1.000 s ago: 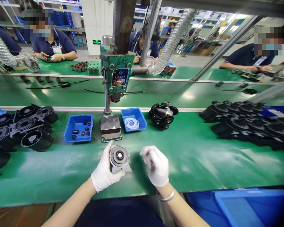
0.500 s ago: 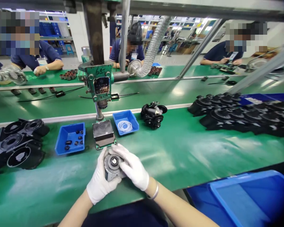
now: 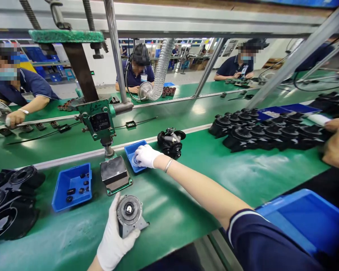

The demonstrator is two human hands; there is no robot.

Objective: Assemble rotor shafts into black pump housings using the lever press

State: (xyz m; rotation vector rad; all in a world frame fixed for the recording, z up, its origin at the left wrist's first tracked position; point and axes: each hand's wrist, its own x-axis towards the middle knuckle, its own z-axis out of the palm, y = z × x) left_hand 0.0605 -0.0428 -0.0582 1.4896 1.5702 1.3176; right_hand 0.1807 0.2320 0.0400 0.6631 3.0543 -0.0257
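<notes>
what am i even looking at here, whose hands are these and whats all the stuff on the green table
This is one picture from a camera worn on a worker's head, looking down at their own two white-gloved hands at a factory bench. The left hand holds a round grey metal part resting on the green table. The right hand reaches into a small blue tray that holds thin white rings. Beside it stands a green hand press with a dark block at its base, then a second blue tray with small black pieces. Black round housings are piled at far left and far right, with one black assembly just behind the ring tray. The people across the table are other workers, and the bare hand at the right edge belongs to someone else.
</notes>
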